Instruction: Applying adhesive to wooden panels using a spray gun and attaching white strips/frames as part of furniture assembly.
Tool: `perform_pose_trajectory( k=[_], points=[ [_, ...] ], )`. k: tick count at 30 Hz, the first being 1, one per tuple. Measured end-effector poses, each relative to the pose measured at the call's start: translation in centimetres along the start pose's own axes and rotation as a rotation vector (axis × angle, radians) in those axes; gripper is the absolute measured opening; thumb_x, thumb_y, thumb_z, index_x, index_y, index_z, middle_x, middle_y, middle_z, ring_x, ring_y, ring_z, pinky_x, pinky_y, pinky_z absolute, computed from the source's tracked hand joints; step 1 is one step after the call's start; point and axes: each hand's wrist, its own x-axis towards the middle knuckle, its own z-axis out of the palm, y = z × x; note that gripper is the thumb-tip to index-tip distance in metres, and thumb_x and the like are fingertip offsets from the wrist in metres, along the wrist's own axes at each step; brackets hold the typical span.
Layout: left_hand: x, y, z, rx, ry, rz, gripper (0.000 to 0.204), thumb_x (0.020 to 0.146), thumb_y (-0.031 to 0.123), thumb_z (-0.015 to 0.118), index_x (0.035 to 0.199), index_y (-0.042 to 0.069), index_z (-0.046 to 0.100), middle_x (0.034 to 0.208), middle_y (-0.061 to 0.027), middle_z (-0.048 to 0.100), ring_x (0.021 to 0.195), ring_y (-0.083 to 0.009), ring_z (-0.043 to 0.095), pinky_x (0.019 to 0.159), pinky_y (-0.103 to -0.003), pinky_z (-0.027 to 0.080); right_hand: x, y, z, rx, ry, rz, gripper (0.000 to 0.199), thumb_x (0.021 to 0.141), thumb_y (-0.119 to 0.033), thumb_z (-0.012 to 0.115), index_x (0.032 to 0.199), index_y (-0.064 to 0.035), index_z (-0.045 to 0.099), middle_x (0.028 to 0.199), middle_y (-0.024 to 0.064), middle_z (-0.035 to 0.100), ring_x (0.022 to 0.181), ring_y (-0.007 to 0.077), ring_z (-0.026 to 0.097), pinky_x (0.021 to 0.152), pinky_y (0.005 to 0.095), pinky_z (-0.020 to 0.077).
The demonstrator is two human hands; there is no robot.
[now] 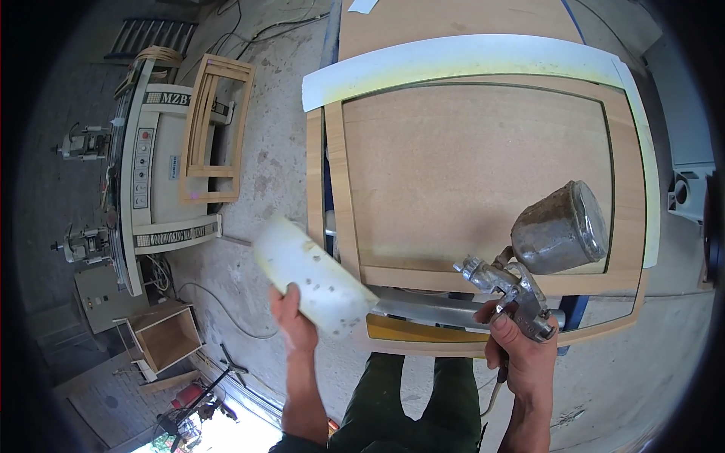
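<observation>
My left hand [295, 325] grips the lower edge of a pale rectangular sheet [317, 283] with dark spots. The sheet is tilted and a little blurred, at the left side of a wooden frame [628, 162]. My right hand [525, 362] is closed round the handle of a metal spray gun [521, 291], with its stained cup upright on top. Its nozzle points left, over the frame's near rail. A hose [494, 396] runs down from the handle. Inside the frame is a flat brown panel [468, 166]. White strips [453, 60] with yellowish edges lie along the frame's far and right sides.
A grey metal roller or tube [430, 309] lies under the near rail. To the left stand a white woodworking machine [162, 143], a light wooden frame [243, 124] leaning on it, and an open wooden box [168, 336]. A cable [230, 317] crosses the concrete floor.
</observation>
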Motion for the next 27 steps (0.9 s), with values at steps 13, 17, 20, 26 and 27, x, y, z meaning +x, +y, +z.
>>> perform_pose_trajectory(
  k=[13,17,20,26,27],
  points=[
    [10.3,2.1,0.6,0.159,-0.233,0.017,0.021,0.101,0.012,0.065,0.119,0.004,0.061,0.108,-0.006,0.072,0.095,-0.0111,0.066,0.089,-0.027,0.052,1.6,-1.4,-2.4,0.013,-0.002,0.019,0.036,0.088,-0.03,0.082,0.098,0.0015,0.069,0.088,0.0124,0.073,0.046,0.0091,0.053,0.041,0.0231,0.0382],
    [10.8,-1.6,1.0,0.16,-0.165,-0.04,0.021,0.098,0.012,0.07,0.117,0.005,0.064,0.107,-0.0055,0.074,0.092,-0.0112,0.068,0.085,-0.026,0.053,2.2,-2.2,-2.5,0.008,0.008,0.01,0.038,0.087,-0.031,0.082,0.1,0.002,0.069,0.088,0.0118,0.073,0.047,0.0091,0.053,0.041,0.023,0.0393],
    [9.9,-3.2,1.4,0.212,-0.139,-0.063,0.024,0.098,0.017,0.071,0.118,0.005,0.065,0.106,-0.003,0.073,0.092,-0.0108,0.066,0.086,-0.026,0.052,2.9,-2.9,-2.7,0.017,0.008,-0.01,0.039,0.087,-0.031,0.083,0.1,0.0024,0.07,0.088,0.0112,0.073,0.047,0.0092,0.053,0.042,0.0228,0.0395],
    [8.9,-4.5,1.4,0.388,-0.061,-0.103,0.021,0.099,0.016,0.071,0.113,0.001,0.065,0.096,-0.0004,0.072,0.084,-0.0041,0.059,0.079,-0.021,0.047,3.6,-4.4,-2.4,-0.002,-0.016,-0.043,0.038,0.087,-0.031,0.082,0.102,0.0026,0.071,0.086,0.0098,0.073,0.048,0.0082,0.053,0.042,0.0226,0.0391],
    [8.7,-4.8,1.5,0.39,-0.052,-0.096,0.023,0.098,0.017,0.072,0.114,0.001,0.065,0.09,0.0025,0.069,0.08,-0.0025,0.055,0.075,-0.02,0.045,3.8,-4.4,-2.2,-0.008,-0.031,-0.028,0.038,0.088,-0.031,0.082,0.102,0.0025,0.072,0.085,0.0092,0.073,0.048,0.008,0.053,0.042,0.0225,0.039]
  ],
)
